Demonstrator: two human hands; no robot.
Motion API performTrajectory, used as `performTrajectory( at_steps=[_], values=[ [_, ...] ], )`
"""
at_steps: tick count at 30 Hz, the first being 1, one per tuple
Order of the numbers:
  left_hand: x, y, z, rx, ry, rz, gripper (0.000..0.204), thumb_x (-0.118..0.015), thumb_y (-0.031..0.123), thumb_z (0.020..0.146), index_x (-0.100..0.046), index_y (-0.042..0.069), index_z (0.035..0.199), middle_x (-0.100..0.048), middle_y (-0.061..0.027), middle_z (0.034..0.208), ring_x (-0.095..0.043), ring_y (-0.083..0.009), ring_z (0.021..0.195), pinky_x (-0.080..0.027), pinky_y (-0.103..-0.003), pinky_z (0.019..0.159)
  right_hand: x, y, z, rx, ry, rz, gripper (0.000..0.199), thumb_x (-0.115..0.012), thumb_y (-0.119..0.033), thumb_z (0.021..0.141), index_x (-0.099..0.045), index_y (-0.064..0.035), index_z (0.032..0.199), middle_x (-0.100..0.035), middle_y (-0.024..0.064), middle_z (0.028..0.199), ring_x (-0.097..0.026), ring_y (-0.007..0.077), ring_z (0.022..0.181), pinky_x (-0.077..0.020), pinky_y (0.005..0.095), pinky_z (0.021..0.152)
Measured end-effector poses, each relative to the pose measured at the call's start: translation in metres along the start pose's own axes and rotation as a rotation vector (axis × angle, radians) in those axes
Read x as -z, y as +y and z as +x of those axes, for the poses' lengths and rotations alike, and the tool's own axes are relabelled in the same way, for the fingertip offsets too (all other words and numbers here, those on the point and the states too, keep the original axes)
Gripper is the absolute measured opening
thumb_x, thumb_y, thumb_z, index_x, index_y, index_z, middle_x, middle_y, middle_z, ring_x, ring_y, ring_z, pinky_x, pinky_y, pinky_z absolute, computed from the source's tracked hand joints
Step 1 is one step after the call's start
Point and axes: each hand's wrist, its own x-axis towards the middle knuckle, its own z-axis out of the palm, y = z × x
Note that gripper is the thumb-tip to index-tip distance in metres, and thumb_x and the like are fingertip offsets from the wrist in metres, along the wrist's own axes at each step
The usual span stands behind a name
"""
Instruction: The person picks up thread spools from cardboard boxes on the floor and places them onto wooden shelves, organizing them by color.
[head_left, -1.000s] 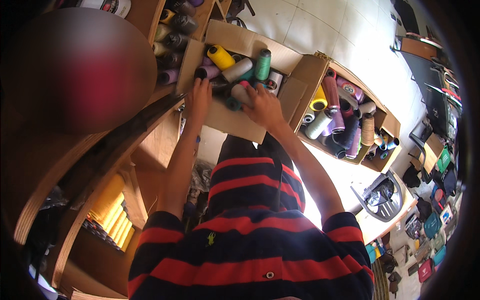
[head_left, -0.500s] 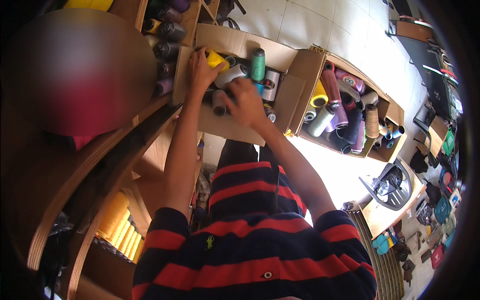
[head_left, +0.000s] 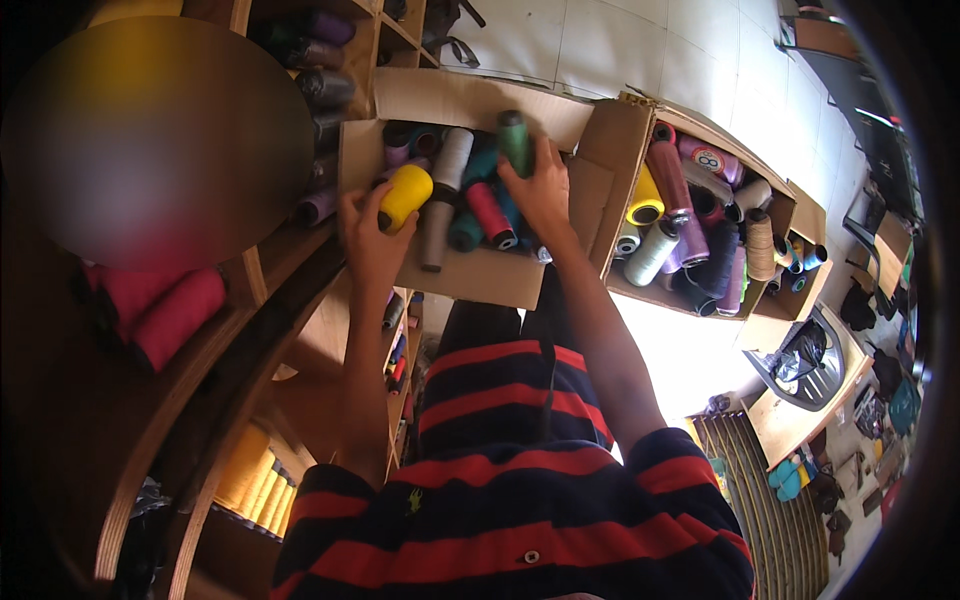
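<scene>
Round printed label (head_left: 708, 159) on a purple thread spool (head_left: 733, 168); small yellow-green emblem (head_left: 414, 501) on striped shirt (head_left: 460, 545), chest side.

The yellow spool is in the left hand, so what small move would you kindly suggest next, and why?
Perhaps lay the yellow spool down inside the left cardboard box, freeing the left hand, which holds it by the box's left side, while the right hand grips the green spool.

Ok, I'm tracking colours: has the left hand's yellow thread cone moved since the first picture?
Yes: the yellow thread cone has moved down the picture, away from the cardboard box's far flap.
</scene>
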Motion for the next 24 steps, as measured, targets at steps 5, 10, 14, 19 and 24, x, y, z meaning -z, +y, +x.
performTrajectory(
  at_steps=[5,10,14,19,24],
  values=[
    [0.000,0.006,-0.004,0.072,0.143,0.024,0.047,-0.082,0.012,0.068,-0.064,0.009,0.111,-0.047,-0.0133,0.106,-0.055,-0.0322,0.097,-0.046,-0.041,0.085,0.006,-0.033,-0.042,0.054,-0.310,-0.018,0.050,-0.068,-0.034,0.080,-0.056,-0.0032,0.117,-0.062,0.0200,0.104,-0.060,0.0368,0.099,-0.0489,0.0441,0.084],
    [-0.005,0.007,0.008,0.038,0.238,0.053,0.050,-0.081,0.012,0.068,-0.062,0.008,0.114,-0.047,-0.0173,0.108,-0.052,-0.0353,0.100,-0.044,-0.044,0.086,-0.022,-0.054,-0.067,0.075,-0.311,0.081,0.035,-0.064,-0.029,0.083,-0.057,-0.0027,0.105,-0.058,0.0183,0.099,-0.060,0.0375,0.091,-0.0506,0.0464,0.076],
    [-0.020,-0.002,0.023,-0.074,0.146,0.207,0.050,-0.080,0.010,0.067,-0.062,0.013,0.113,-0.048,-0.0152,0.108,-0.049,-0.0347,0.100,-0.043,-0.045,0.085,-0.029,-0.033,-0.042,0.114,-0.203,-0.121,0.034,-0.061,-0.022,0.083,-0.056,-0.0053,0.113,-0.058,0.0180,0.107,-0.056,0.0361,0.103,-0.0480,0.0474,0.080],
    [-0.031,-0.005,0.030,-0.112,0.026,0.273,0.051,-0.078,0.008,0.067,-0.062,0.016,0.114,-0.049,-0.0129,0.110,-0.048,-0.0337,0.100,-0.042,-0.045,0.086,-0.035,-0.003,0.001,-0.020,-0.093,-0.358,0.035,-0.062,-0.015,0.077,-0.056,-0.0068,0.111,-0.056,0.0138,0.109,-0.049,0.0344,0.111,-0.0433,0.0525,0.081],
    [-0.037,-0.014,0.031,-0.131,-0.001,0.234,0.049,-0.075,0.007,0.069,-0.062,0.016,0.116,-0.050,-0.0133,0.112,-0.046,-0.0349,0.105,-0.039,-0.046,0.091,-0.019,-0.003,-0.007,-0.027,-0.113,-0.079,0.038,-0.063,-0.016,0.077,-0.056,-0.0100,0.114,-0.056,0.0097,0.114,-0.049,0.0341,0.107,-0.0394,0.0509,0.087]
  ],
)
